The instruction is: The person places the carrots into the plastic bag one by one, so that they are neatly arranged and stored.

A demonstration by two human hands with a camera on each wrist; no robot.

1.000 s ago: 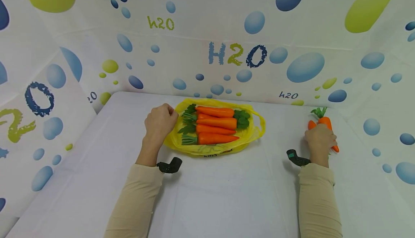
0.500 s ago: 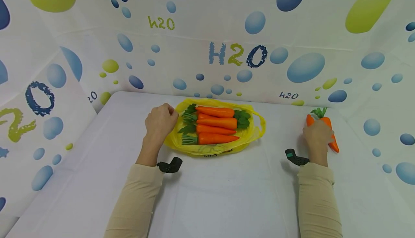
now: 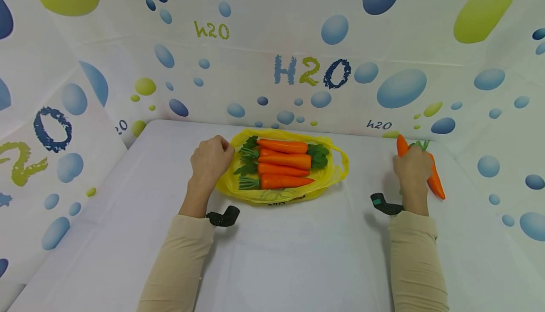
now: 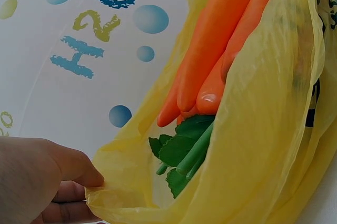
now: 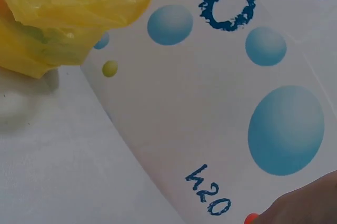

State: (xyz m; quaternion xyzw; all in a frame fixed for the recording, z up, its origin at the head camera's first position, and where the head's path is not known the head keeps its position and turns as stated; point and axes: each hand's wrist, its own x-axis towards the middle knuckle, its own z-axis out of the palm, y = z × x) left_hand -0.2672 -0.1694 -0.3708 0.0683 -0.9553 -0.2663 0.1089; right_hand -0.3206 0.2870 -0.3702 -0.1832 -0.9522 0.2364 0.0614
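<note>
My left hand [image 3: 211,157] pinches the left edge of a yellow plastic bag [image 3: 328,179]; the left wrist view shows thumb and fingers on the thin film [image 4: 113,197]. Several orange carrots [image 3: 284,161] with green tops lie side by side inside the bag's open mouth. Over at the right, my right hand [image 3: 412,166] grips another carrot [image 3: 402,145], whose orange tip sticks up past the fingers; its middle is hidden by the hand. Just right of that hand, one more carrot [image 3: 436,183] lies on the table, partly covered, its green leaves toward the back.
A white cloth covers the table [image 3: 294,255]. Behind it rises a white backdrop [image 3: 255,56] printed with blue and green drops and lettering. The bag's handle loop [image 3: 345,163] points right. Each wrist wears a black camera mount [image 3: 224,216].
My right hand has drawn slightly left with its carrot, whose tip now stands higher and apart from the carrot left on the table. My left hand and the bag have stayed put.
</note>
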